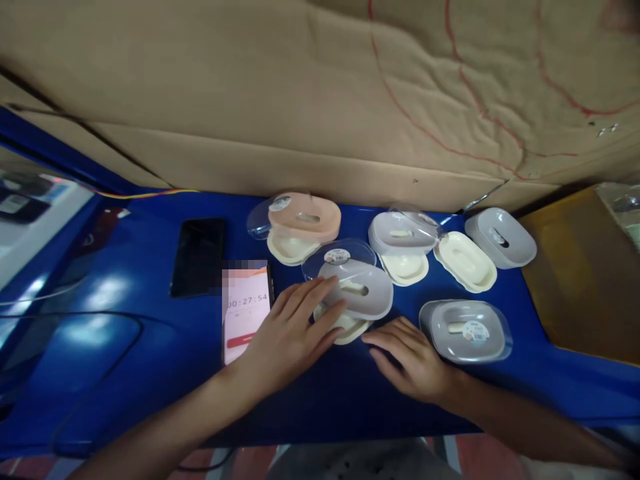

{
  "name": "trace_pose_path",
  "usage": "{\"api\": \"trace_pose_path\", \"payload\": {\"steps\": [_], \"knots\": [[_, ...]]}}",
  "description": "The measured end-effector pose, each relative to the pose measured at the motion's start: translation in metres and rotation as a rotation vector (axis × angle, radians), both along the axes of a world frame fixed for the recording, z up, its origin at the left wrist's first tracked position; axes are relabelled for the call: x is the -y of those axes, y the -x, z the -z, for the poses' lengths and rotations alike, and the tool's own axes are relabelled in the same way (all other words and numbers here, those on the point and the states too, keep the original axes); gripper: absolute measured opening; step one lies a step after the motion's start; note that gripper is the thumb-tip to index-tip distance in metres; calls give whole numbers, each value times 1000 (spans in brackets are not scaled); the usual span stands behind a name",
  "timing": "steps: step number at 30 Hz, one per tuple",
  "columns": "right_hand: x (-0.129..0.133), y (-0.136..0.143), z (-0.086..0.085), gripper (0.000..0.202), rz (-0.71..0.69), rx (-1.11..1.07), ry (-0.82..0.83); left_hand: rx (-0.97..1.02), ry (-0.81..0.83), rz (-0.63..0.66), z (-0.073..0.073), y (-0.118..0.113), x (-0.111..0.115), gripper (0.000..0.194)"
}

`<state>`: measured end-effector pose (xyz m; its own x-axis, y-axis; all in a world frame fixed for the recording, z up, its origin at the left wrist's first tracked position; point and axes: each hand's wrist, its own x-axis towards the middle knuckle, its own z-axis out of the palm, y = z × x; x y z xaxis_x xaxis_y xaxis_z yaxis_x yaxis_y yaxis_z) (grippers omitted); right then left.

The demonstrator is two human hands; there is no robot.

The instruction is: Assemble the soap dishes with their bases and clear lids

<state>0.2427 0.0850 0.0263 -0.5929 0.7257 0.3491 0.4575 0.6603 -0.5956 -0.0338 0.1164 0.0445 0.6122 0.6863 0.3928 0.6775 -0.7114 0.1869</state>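
Observation:
My left hand (293, 330) has its fingers stretched out over the left side of a lilac-grey oval plastic box (375, 287). Its fingertips seem to touch the box; no grip around it shows. A clear lid (313, 263) with a round label leans behind that box, and a cream oval dish (353, 332) peeks out from underneath. Close to the dish's right edge rests my right hand (413, 363), fingers loosely bent and thumb apart, with nothing visible in it. To its right stands another grey box (463, 317) under a clear, labelled lid.
Behind are a peach box (325, 213), a grey box (387, 227), a cream dish (470, 263) and a further grey box (510, 240). Two phones, one dark (199, 257) and one showing a timer (246, 303), lie left. A cardboard box (590, 273) borders the right.

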Motion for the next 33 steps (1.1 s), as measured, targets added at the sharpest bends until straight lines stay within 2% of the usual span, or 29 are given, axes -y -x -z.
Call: {"api": "trace_pose_path", "payload": {"steps": [5, 11, 14, 17, 19, 21, 23, 26, 31, 33], "knots": [[0, -2, -1, 24, 10, 33, -26, 88, 40, -14, -2, -1, 0, 34], [-5, -2, 4, 28, 80, -12, -31, 134, 169, -150, 10, -1, -3, 67], [-9, -10, 5, 33, 104, -28, -73, 131, 164, -189, 14, -2, -3, 77], [-14, -17, 4, 36, 204, -26, -156, 141, 42, -205, 9, -5, 0, 65], [-16, -20, 5, 41, 242, 21, -198, 148, -58, -178, 3, -6, 4, 42], [-19, -19, 6, 47, 220, 90, -206, 111, -128, -112, -2, -7, 7, 20], [-23, -18, 9, 47, 193, 120, -199, 14, -147, -43, -4, -7, 10, 20], [-28, -19, 9, 34, 198, 65, -173, -140, -88, -6, -2, -6, 13, 35], [-39, -36, -2, 27, 84, 62, -82, -113, 121, 50, 7, 4, 10, 13], [-41, -42, -6, 28, 49, 101, -68, -66, 190, 46, 9, 8, 7, 23]]}}
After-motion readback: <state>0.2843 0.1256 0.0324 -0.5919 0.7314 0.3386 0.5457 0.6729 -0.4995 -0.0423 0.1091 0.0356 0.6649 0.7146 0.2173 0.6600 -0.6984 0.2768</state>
